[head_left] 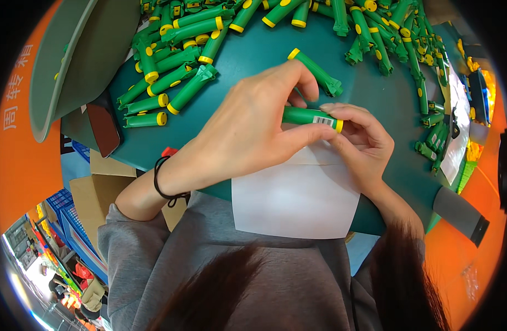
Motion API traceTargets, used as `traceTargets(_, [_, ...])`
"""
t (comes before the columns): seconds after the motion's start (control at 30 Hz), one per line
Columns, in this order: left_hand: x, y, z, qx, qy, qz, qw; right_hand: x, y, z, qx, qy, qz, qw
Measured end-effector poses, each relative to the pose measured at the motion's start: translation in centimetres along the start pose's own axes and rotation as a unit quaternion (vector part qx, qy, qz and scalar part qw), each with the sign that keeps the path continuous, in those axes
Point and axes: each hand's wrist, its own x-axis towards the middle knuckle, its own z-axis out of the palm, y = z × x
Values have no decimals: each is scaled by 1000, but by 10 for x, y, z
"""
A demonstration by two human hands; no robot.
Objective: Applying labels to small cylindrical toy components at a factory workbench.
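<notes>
Left hand (pixel 253 121) and right hand (pixel 358 143) are both gripping a green tube (pixel 306 116) just above a white sheet (pixel 295 198) on the teal surface (pixel 253 60).

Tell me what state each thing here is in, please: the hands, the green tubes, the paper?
left hand: gripping the held green tube from above.
right hand: pinching the tube's yellow-capped end.
held green tube: horizontal, small barcode sticker near its cap.
white sheet: flat on the table, under the hands.
loose green tube: lying alone beyond the hands.
pile of green tubes: heaped, unsorted.
green table: partly covered.
</notes>
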Motion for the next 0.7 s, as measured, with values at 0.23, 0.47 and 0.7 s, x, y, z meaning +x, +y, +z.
traceTargets(0.23, [-1, 1, -1, -121, -126, -143, 974, -3, -8, 2, -58, -1, 8, 998])
traceTargets(0.47, [-22, -10, -55, -6, 128, 7, 992, 17, -27, -8, -365, -73, -121, 920])
traceTargets(0.7, [-33, -8, -142, 494, 404, 122, 760, 22, -24, 2, -507, -74, -30, 858])
